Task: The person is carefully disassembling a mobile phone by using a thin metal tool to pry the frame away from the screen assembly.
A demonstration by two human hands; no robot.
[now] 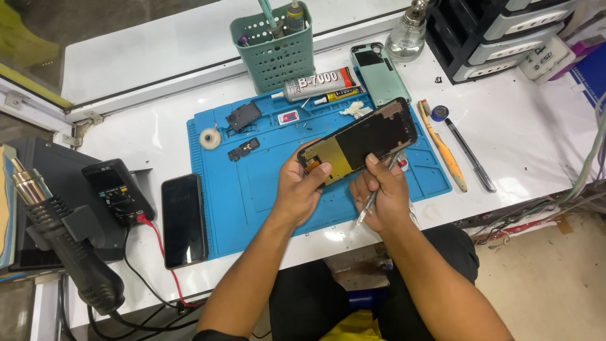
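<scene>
An opened black phone frame (366, 136) with a yellow inner part at its near end is held tilted above the blue work mat (252, 189). My left hand (302, 186) grips its lower left end, thumb on the yellow part. My right hand (380, 192) touches the frame's lower edge with its fingertips and holds metal tweezers (374, 201) whose tip points down toward me.
On the mat lie small black phone parts (243, 117), a tape roll (210, 137) and glue tubes (319, 82). A dark phone (184, 220), a multimeter (117, 191) and a hot-air gun (63, 240) stand left. A green basket (276, 53), green case (380, 72), yellow tool (444, 151) and pen (470, 155) lie behind and right.
</scene>
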